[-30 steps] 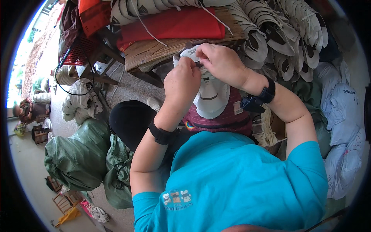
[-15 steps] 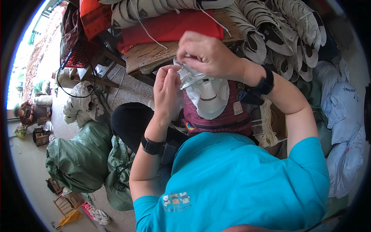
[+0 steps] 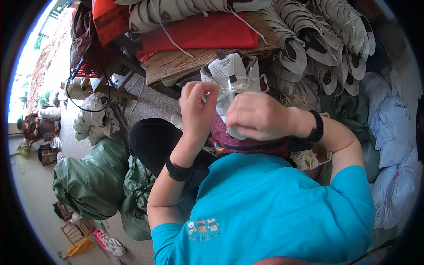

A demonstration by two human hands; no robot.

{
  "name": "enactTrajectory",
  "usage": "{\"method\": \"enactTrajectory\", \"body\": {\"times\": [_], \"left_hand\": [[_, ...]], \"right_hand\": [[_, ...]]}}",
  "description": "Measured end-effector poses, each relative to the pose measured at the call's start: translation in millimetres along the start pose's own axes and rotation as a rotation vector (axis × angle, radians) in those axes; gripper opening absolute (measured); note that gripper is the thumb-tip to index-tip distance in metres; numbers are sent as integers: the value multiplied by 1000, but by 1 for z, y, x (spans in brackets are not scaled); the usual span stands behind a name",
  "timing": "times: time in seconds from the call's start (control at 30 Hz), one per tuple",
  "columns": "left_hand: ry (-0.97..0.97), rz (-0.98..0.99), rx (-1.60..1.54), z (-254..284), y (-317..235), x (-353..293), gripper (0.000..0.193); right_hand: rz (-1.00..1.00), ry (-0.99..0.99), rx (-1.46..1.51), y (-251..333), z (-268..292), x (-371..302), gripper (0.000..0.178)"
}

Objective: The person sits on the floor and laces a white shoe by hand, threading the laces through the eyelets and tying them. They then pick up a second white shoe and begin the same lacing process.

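A white mesh shoe upper [image 3: 229, 68] with grey-brown edging lies on my lap, its collar toward the bench. White shoelace [image 3: 230, 91] crosses its front between my hands. At the upper's left side, my left hand [image 3: 197, 106] has thumb and forefinger pinched on the lace. My right hand [image 3: 258, 115] is curled closed over the toe part, beside the lace, and slightly blurred. Its fingertips are partly hidden, but the lace runs to them. Beneath lies a maroon striped cloth [image 3: 225, 140] over my lap.
A wooden bench [image 3: 172, 66] ahead bears red cloth [image 3: 198, 35] and a row of shoe uppers [image 3: 176, 13]. More stacked uppers [image 3: 309, 39] hang at the right. Green sacks [image 3: 90, 181] stand at left, white sacks [image 3: 393, 132] at right. Behind my right hand is a cord bundle [image 3: 304, 160].
My right hand has come down and toward me from above the upper. My left hand has shifted slightly right and down. The upper's collar and tongue now show.
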State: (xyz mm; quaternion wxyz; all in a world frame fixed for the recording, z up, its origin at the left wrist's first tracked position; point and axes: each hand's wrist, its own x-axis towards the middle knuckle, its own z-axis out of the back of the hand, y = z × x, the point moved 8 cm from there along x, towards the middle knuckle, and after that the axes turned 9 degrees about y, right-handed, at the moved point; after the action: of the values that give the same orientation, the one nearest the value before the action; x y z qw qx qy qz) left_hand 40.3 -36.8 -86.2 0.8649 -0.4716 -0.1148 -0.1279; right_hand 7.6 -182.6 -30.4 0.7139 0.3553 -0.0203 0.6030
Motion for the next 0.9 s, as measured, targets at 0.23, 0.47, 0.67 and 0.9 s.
{"method": "enactTrajectory", "body": {"times": [0.23,0.47,0.67,0.9], "left_hand": [[-43,-212,505,-11,-38,21,7],[3,-238,734,-21,-50,27,8],[61,-265,749,-33,-48,31,10],[65,-243,902,-35,-53,30,7]], "right_hand": [[29,-80,-10,1,-13,-12,27],[-8,-29,-15,-5,-20,-21,28],[-16,-24,-35,-7,-23,-24,25],[-32,-8,-53,-10,-23,-28,25]]}}
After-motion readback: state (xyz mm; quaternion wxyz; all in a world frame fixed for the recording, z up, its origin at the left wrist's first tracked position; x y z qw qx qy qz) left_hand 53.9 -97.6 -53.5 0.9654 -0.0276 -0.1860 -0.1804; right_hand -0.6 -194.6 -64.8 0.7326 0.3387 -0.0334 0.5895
